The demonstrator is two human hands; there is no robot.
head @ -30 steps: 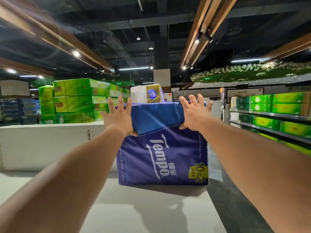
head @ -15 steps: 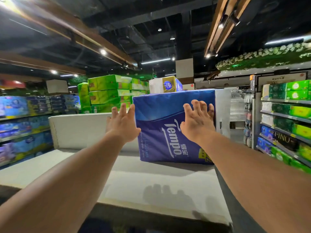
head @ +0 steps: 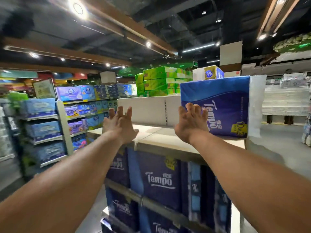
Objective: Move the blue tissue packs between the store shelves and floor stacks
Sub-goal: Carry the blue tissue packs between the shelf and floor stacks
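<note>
Blue and upright, a Tempo tissue pack stood on the far right of a pale shelf top, its white end facing right. Both bare hands had let go of it. The left hand hung in the air, well apart from the pack, fingers spread and holding nothing. The right hand was also unclenched, fingers splayed in front of the pack's near face; whether the fingertips brushed the wrapper could not be told through the blur.

One second earlier both hands clasped the pack's top corners; half a second earlier the right palm pressed its face. By this moment the view had dropped and pulled back, revealing more Tempo packs shelved below. The placement looked finished, so another pack probably came next. Green cartons were stacked far behind.
</note>
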